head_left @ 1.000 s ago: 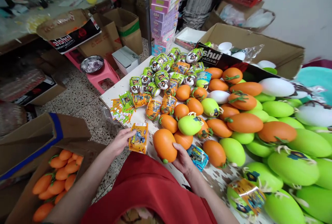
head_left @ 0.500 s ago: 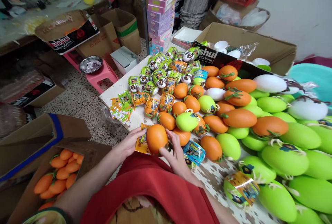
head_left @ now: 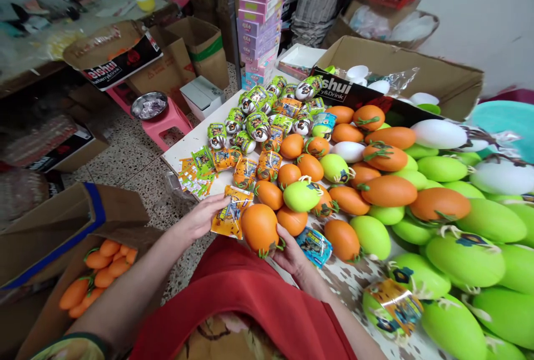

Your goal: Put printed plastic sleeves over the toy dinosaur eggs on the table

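My right hand (head_left: 292, 251) is closed round an orange plastic egg (head_left: 259, 228) at the near edge of the table (head_left: 196, 138). My left hand (head_left: 203, 216) pinches an orange printed wrapper (head_left: 231, 213) that lies against the egg's left side. Right behind the egg sit more orange eggs (head_left: 292, 220) and a green egg (head_left: 301, 195). A blue wrapped packet (head_left: 315, 245) lies just right of my right hand.
Large orange, green and white eggs (head_left: 438, 204) cover the right of the table. Wrapped small eggs (head_left: 256, 125) and loose wrappers (head_left: 196, 173) lie at the far left. A cardboard box of orange eggs (head_left: 94, 271) stands on the floor at left, beside a pink stool (head_left: 164, 121).
The egg first moved left against the wrapper, with both hands close together. Now it sits slightly lower and right, and the wrapper shows wider at its left.
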`<state>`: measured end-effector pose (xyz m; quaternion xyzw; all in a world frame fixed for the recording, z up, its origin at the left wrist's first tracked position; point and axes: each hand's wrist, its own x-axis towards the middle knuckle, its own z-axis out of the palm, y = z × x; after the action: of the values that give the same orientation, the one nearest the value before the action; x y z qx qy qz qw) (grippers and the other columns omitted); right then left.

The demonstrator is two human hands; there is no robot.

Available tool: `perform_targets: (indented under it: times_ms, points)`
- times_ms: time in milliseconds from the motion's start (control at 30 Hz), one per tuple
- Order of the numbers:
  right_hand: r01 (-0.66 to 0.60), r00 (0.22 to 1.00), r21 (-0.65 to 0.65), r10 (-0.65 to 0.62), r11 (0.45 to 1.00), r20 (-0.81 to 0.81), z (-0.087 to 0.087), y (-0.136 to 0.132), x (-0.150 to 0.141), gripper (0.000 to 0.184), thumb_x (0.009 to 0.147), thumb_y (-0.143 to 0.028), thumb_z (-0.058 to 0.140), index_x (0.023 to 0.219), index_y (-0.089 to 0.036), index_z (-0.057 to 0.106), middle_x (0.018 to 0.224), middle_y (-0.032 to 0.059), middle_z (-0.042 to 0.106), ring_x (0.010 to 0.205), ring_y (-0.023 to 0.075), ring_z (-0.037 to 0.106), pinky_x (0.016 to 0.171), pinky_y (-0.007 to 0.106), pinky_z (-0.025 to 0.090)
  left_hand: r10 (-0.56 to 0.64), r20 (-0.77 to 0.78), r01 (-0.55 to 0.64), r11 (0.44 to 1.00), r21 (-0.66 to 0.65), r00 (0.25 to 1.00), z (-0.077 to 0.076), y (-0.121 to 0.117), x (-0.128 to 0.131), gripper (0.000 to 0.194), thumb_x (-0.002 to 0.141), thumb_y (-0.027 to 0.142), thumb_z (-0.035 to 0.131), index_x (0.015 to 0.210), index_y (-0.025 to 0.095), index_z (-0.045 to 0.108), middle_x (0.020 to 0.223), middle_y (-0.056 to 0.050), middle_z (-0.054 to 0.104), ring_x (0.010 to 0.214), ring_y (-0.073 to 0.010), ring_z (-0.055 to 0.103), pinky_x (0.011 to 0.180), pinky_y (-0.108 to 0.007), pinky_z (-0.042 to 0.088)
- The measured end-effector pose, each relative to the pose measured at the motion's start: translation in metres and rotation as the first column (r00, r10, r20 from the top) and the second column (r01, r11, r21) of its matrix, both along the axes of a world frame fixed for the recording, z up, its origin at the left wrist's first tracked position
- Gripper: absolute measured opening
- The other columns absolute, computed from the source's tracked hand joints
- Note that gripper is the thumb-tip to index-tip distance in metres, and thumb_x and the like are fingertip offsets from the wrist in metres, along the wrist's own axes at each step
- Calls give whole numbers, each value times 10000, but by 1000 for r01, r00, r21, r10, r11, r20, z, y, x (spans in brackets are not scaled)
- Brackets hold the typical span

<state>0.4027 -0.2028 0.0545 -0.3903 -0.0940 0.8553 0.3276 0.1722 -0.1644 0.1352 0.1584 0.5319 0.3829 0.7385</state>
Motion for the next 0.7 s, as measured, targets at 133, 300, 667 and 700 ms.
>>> perform_targets:
  times_ms: [133,300,667,700]
  points:
    - [-103,995,61,102,993,19,10,13,10,416,654,-385,772,1014,-213,653,987,42,724,856,227,686,690,315,554,-112,13,112,994,9,994,8,10,-11,311,693,294,791,949,139,708,939,-76,749,824,-181,691,781,-267,514]
    - [-188,981,178,194,966,-20,26,20,13,647,635,-290,790,1231,-254,539,1166,48,659,1044,257,630,905,403,497,-235,-11,234,971,-45,972,0,19,-8,276,687,300,791,876,111,722,829,-81,752,711,-163,681,723,-266,510]
    - [-370,903,256,410,893,-128,43,24,-5,571,667,-318,770,1191,-201,573,1177,66,658,1058,248,623,940,398,478,-618,-110,627,768,129,779,14,36,14,303,758,376,707,894,105,713,825,-72,728,695,-165,639,698,-278,471]
    - [-365,903,237,404,900,-144,43,23,-5,545,658,-338,773,1153,-191,598,1143,67,674,1040,252,633,921,395,492,-620,-116,630,764,139,776,16,36,13,313,764,376,702,923,106,705,844,-72,725,710,-168,640,703,-283,472]
